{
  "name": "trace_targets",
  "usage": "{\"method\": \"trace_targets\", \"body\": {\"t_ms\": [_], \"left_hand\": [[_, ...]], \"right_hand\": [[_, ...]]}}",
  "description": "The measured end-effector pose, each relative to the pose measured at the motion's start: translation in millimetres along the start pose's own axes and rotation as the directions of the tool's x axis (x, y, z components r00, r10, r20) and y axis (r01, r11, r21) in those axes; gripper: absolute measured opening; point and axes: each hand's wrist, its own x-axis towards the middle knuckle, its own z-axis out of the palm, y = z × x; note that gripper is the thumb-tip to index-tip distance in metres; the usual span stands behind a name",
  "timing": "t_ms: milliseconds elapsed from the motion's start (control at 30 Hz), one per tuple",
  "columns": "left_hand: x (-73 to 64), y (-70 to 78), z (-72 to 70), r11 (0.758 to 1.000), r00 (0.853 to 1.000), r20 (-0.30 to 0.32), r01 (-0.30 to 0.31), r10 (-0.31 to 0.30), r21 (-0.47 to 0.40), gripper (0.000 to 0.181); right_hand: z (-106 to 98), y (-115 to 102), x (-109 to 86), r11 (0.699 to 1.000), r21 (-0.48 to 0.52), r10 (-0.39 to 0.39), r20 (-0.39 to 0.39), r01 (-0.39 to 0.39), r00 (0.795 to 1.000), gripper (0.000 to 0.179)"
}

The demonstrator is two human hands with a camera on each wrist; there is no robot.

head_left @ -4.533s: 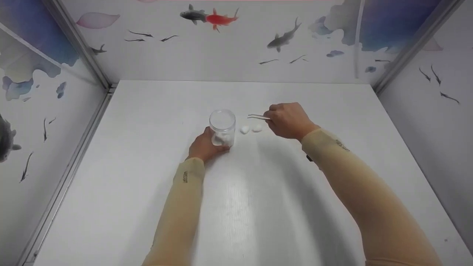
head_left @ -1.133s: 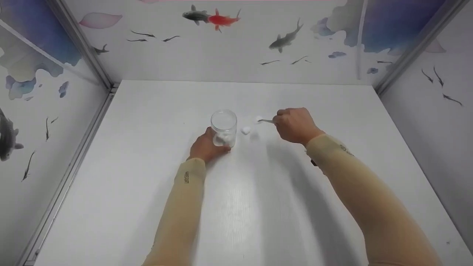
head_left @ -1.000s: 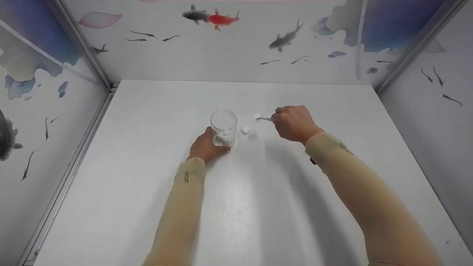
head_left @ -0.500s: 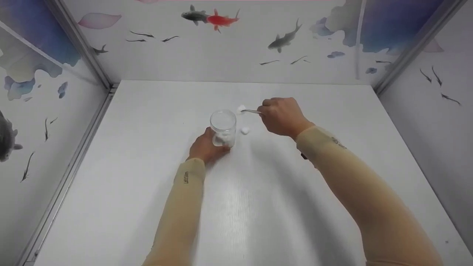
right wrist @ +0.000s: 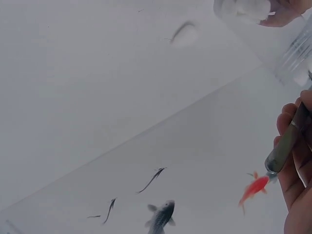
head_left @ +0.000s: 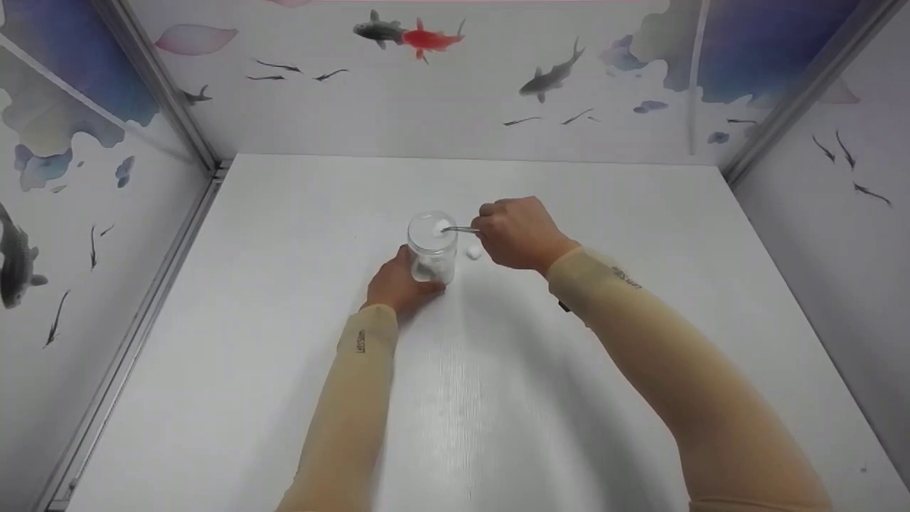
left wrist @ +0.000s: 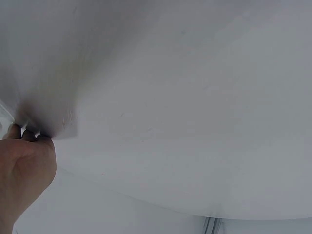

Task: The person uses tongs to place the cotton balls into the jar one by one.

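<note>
A clear jar [head_left: 432, 249] with white cotton balls [right wrist: 251, 9] inside stands upright on the white table. My left hand [head_left: 399, 284] holds it low on its left and near side, thumb toward the front. Metal tweezers [head_left: 465, 230] are pinched in my right hand [head_left: 521, 233], to the right of the jar. Their tips hold a cotton ball [head_left: 441, 225] at the jar's mouth, overlapping the rim in the head view. Another cotton ball [head_left: 474, 252] lies on the table just right of the jar. In the left wrist view only part of the left hand shows, at the left edge.
The white table [head_left: 284, 227] is enclosed by a back panel [head_left: 441, 99] printed with fish and by side panels. A metal frame rail [head_left: 135, 334] runs along the left edge. Sleeves [head_left: 359, 398] cover both forearms.
The right hand's tweezers took up one of the two cotton balls on the table, rose, then moved left to the jar's mouth. The left hand and jar have stayed put.
</note>
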Motion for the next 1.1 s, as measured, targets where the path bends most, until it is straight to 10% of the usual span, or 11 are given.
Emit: {"method": "trace_targets", "body": {"t_ms": [833, 1100], "left_hand": [[-0.1, -1.0, 0.6, 1.000, 1.000, -0.009, -0.015, 0.015, 0.012, 0.104], [1.4, 0.1, 1.3, 1.000, 1.000, -0.003, 0.005, -0.005, 0.009, 0.106]], "right_hand": [[-5.5, 21.0, -15.2, 0.997, 0.044, 0.066, -0.063, -0.063, 0.996, 0.012], [12.7, 43.8, -43.2, 0.992, 0.010, 0.129, 0.036, -0.129, 0.991, 0.012]]}}
